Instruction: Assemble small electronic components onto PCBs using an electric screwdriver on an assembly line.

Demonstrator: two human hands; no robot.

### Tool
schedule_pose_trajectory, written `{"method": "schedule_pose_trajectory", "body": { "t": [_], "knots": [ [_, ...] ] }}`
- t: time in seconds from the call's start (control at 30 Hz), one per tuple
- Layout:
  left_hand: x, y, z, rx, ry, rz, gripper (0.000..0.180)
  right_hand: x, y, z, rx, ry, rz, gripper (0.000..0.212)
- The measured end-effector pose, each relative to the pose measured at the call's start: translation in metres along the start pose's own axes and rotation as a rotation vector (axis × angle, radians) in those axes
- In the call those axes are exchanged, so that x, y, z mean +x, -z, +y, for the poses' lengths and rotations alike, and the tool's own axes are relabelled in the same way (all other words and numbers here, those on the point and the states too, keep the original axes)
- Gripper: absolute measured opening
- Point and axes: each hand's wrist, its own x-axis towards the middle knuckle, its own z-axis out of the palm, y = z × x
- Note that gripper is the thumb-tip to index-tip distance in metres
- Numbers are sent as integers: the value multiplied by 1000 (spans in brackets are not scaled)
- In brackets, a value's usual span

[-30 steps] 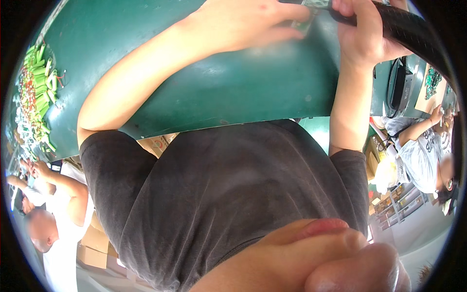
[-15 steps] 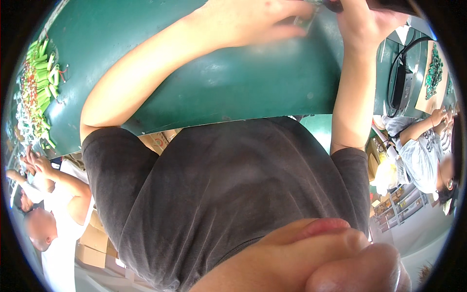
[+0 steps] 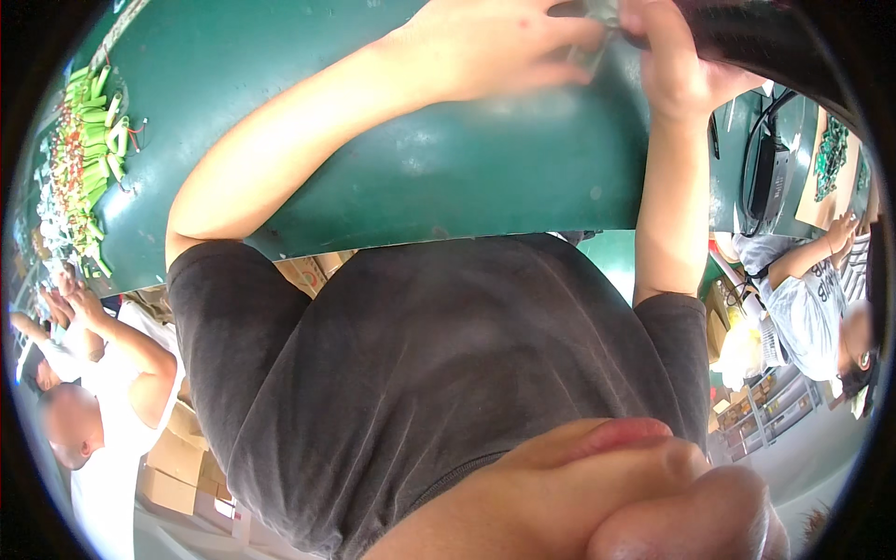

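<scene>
My left hand (image 3: 509, 47) reaches over the green table (image 3: 448, 168) at the top of the view, its fingers bent round a small, blurred, see-through greenish piece (image 3: 588, 51). My right hand (image 3: 677, 75) is close beside it, thumb and fingers pinched together near the same piece. What the right fingertips grip is hidden and smeared. A large dark shape (image 3: 756, 37) lies beyond the right hand; I cannot tell what it is or whether the hand touches it.
Many green cylindrical cells (image 3: 98, 140) with wires lie at the table's left end. At right are a black power adapter (image 3: 770, 177) with its cable and a pile of green circuit boards (image 3: 829, 163) on cardboard. Co-workers sit on both sides, a person in white (image 3: 121, 401) at left.
My right hand has shifted slightly left and down, nearer the left fingers. My left hand has moved slightly right and down. The dark shape shows more at the upper right.
</scene>
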Motion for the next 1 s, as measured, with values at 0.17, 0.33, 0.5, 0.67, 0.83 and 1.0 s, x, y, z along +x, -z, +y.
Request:
{"method": "schedule_pose_trajectory", "body": {
  "t": [0.17, 0.33, 0.5, 0.67, 0.83, 1.0],
  "knots": [
    [2, -1, -1, -45, 18, -24, 35, -2, 5, 0, -65, 109, -25, 88],
    [9, 9, 5, -30, 37, -60, 36, 4, 5, -22, 35, 83, 133, 88],
    [11, 6, -2, -24, 39, 151, 35, -6, 14, 0, -102, 24, 191, 74],
    [30, 19, -19, 71, 183, 251, 28, -11, 9, 6, -206, 24, 165, 68],
    [54, 55, -57, 219, 341, 187, 20, -4, 7, -7, -247, -131, 135, 71],
    [46, 34, -175, 578, 315, 310, 24, -6, 10, -2, -300, -46, 183, 69]
  ]
}}
